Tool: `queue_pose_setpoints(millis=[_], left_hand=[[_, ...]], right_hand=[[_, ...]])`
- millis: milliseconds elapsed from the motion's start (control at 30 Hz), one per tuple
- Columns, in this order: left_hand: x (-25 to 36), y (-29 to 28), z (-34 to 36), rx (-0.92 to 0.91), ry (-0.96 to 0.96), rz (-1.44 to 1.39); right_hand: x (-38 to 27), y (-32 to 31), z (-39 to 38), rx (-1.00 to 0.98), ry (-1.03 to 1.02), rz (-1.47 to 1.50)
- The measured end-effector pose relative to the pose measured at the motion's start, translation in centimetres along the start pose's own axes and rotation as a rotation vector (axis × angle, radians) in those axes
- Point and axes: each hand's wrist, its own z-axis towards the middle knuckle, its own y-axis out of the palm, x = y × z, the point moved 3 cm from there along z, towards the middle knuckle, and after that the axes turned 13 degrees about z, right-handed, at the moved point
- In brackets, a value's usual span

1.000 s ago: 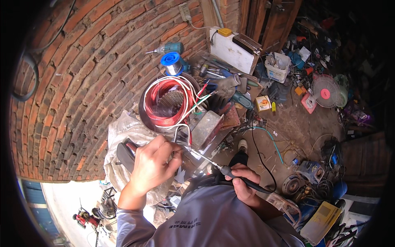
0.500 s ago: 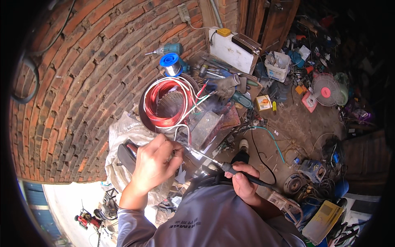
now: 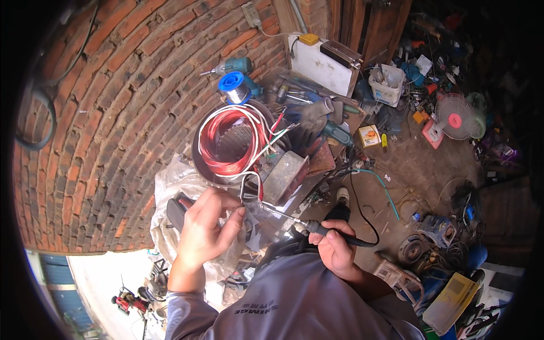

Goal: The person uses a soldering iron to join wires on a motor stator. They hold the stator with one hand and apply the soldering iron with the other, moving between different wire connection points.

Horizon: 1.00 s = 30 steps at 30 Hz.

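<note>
My right hand grips the dark handle of a soldering iron, its thin metal shaft pointing left. The iron's tip is beside the red-sleeved end of a lead. My left hand is closed, thumb and forefinger pinched where a white wire comes down to the fingertips; the exact grip is hard to see. Both leads come from a coil of red and white wire lying in a round dark container. A worn grey metal box sits just right of the leads.
A solder spool with blue flanges and a teal drill stand by the brick wall. Clear plastic sheeting lies around a dark object beside my left hand. The iron's black cord curves right. A fan and clutter fill the right side.
Smoke above the metal box has thinned. My left hand has shifted slightly, its thumb now extended toward the wire ends. The soldering iron stays near the leads, and the view has moved a little.
</note>
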Motion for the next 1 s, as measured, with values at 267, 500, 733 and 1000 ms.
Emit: queue_pose_setpoints(millis=[267,500,733,1000], left_hand=[[-0.1,-1.4,-0.3,0.072,0.106,0.084],[-0.6,-1.2,-0.5,0.089,0.115,0.115],[0.1,-0.7,0.2,0.116,0.167,0.169],[0.6,-0.3,0.6,0.121,0.189,0.24]], right_hand=[[1.0,-0.1,0.4,0.053,0.046,0.322],[1.5,-0.4,0.6,0.086,0.114,0.406],[1.6,-0.5,0.9,0.124,0.178,0.466],[1.7,-0.5,1.3,0.128,0.251,0.466]])
